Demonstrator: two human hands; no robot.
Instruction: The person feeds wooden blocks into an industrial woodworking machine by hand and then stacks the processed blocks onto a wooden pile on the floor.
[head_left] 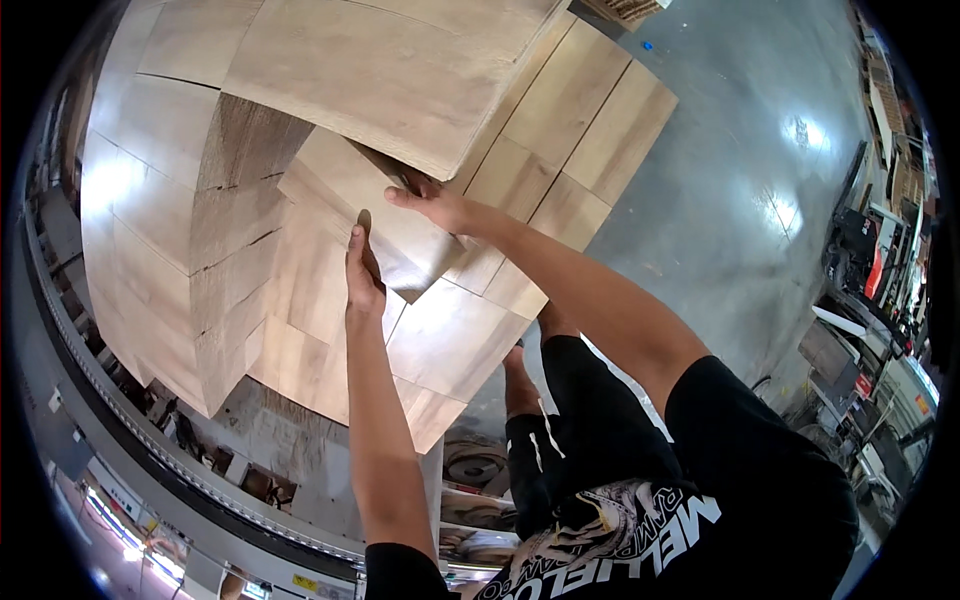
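Note:
My left hand (364, 280) is upright beside a wood-grain board (370, 200), fingers stretched out and palm turned toward the board's edge. My right hand (440, 208) is at the board's opposite side, its thumb over the top face; its other fingers are partly hidden in shadow by the taller stack. The board lies at a slant over a layer of similar boards (440, 335), one corner pointing toward me. Beyond my hands, a tall stack of wood-grain boards (370, 65) overhangs the gap. Another high stack (150, 230) stands on the left, its cut edges facing the gap.
Lower boards (565, 120) extend to the right of the tall stack. Grey floor (740, 130) lies further right, with assorted equipment (865, 250) along its far side. A long machine rail (160, 475) curves along the lower left, near a worn grey surface (290, 440).

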